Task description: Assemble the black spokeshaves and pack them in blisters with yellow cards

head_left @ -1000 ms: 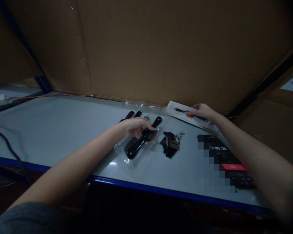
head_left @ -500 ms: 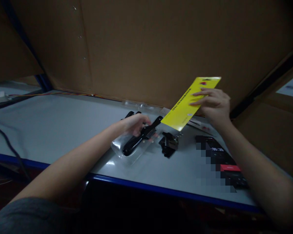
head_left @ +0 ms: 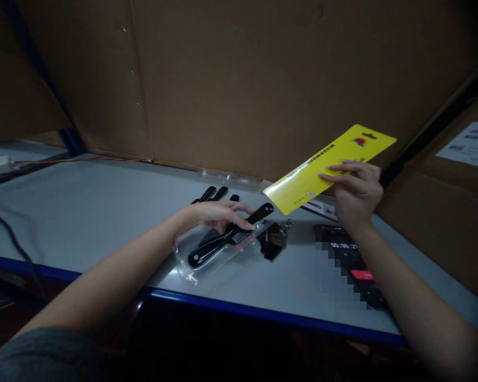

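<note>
We have both hands full. Our left hand (head_left: 219, 215) is closed on a clear plastic shell (head_left: 191, 275), with the thumb on top near the middle of the black spokeshave (head_left: 203, 253) and some fingertips showing through the plastic. The spokeshave lies in the shell on a slant, with one end out past our thumb and the other down on the near side. Our right hand (head_left: 358, 191) is closed on a yellow card (head_left: 314, 175), with the fingers across the side we see and the thumb hidden. We hold the card up and tilted, and its low end is near the far end of the spokeshave, but they look apart. Just past our left thumb sit dark metal parts (head_left: 273, 245) and small screws (head_left: 289, 223). More black handles (head_left: 221, 192) lie behind our left hand, and a white printed card (head_left: 327, 209) is below our right hand. The phone (head_left: 354, 254) is on the table (head_left: 103, 212), on the near side of our right hand. As we see it, the step in hand is holding the card and the shell side by side. The next move seems to call for a soft left grip, so the spokeshave stays in the shell, and a light right grip, so the card does not bend.
</note>
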`<state>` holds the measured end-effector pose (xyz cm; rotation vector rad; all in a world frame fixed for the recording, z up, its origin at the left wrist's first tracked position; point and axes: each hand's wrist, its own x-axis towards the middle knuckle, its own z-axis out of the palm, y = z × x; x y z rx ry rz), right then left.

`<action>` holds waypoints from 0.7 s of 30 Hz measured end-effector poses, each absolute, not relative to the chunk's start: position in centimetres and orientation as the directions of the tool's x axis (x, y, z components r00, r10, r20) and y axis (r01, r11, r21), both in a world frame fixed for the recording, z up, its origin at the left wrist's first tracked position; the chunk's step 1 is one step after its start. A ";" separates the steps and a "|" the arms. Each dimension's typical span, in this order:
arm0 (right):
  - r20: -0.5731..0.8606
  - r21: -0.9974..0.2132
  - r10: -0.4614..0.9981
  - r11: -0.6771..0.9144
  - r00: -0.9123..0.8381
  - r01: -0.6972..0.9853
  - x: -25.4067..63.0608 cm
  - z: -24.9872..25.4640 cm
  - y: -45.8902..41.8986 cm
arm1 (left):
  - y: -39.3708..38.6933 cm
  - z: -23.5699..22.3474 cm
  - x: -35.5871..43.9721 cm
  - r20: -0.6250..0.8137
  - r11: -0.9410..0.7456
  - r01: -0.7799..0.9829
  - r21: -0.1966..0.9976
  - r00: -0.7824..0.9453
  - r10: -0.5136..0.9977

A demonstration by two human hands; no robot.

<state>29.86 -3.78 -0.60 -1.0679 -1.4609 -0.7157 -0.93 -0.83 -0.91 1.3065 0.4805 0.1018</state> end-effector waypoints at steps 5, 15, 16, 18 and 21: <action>0.991 -0.115 0.105 0.427 0.077 0.897 29.7 -0.4 -4.0 | -1.4 -0.5 -1.0 -0.257 0.226 0.186 0.956 0.903 0.344; 0.998 -0.032 -0.037 0.472 0.056 0.881 30.2 0.4 -4.2 | -2.0 -0.2 -1.1 -0.225 0.188 0.173 0.967 0.926 0.305; 0.997 -0.015 -0.054 0.486 0.047 0.874 30.3 0.5 -4.2 | -2.0 -0.2 -1.1 -0.226 0.189 0.175 0.966 0.927 0.299; 0.996 -0.003 -0.073 0.497 0.045 0.868 30.6 0.5 -4.1 | -2.1 -0.3 -1.0 -0.221 0.191 0.171 0.967 0.931 0.289; 0.996 -0.024 -0.065 0.479 0.063 0.877 31.0 0.5 -4.0 | -2.1 -0.3 -1.0 -0.214 0.189 0.166 0.968 0.938 0.274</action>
